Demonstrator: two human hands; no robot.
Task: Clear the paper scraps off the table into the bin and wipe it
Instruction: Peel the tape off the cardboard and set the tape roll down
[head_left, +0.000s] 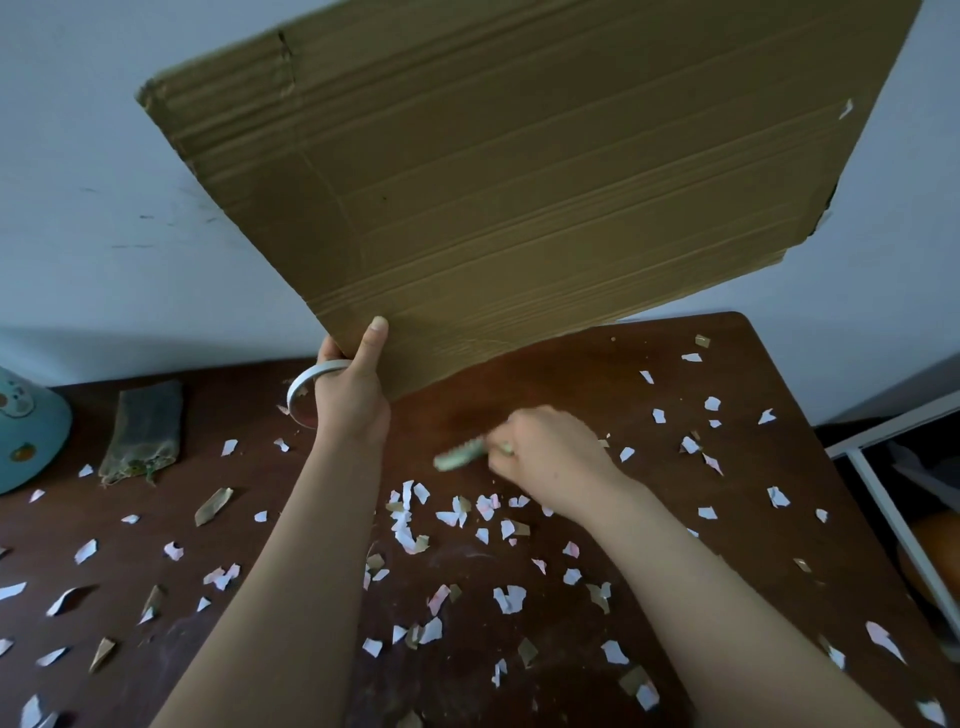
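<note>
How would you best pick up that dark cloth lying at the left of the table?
Probably from above, pinching the cloth across its narrow width near the middle: it lies flat and limp on the table, so no edge offers a grip from the side.

— Where were we?
— We took it for a home room: our dark wooden table stood against a scuffed white wall, a cartoon-printed blue thing far left.
</note>
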